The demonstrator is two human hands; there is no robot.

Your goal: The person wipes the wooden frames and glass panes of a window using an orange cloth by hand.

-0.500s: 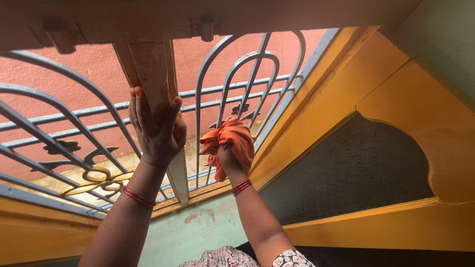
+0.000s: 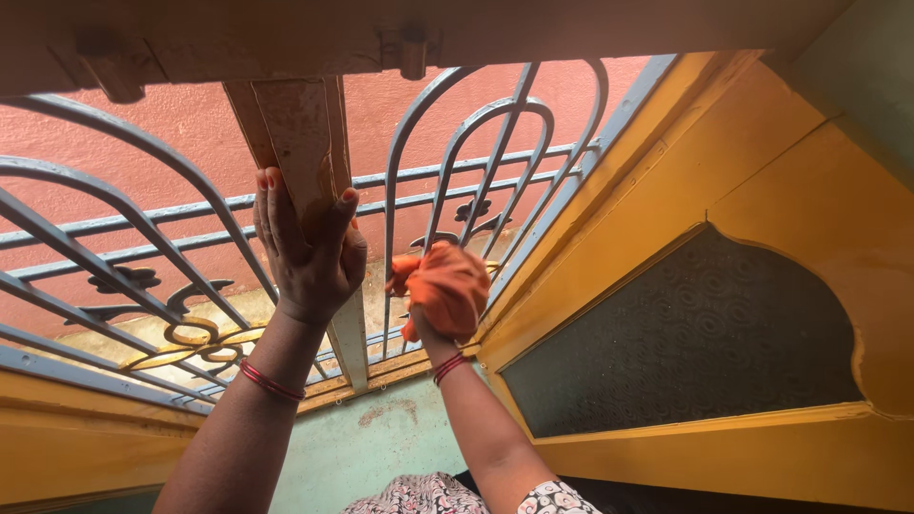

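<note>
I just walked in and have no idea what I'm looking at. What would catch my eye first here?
Most striking is the crumpled orange cloth wrapped over the right hand, pressed against the curved blue-grey metal window grille at centre. Beside it, the left hand lies flat on the worn wooden upright post of the window. To the right stands an open yellow wooden shutter with a dark patterned glass pane.
</note>
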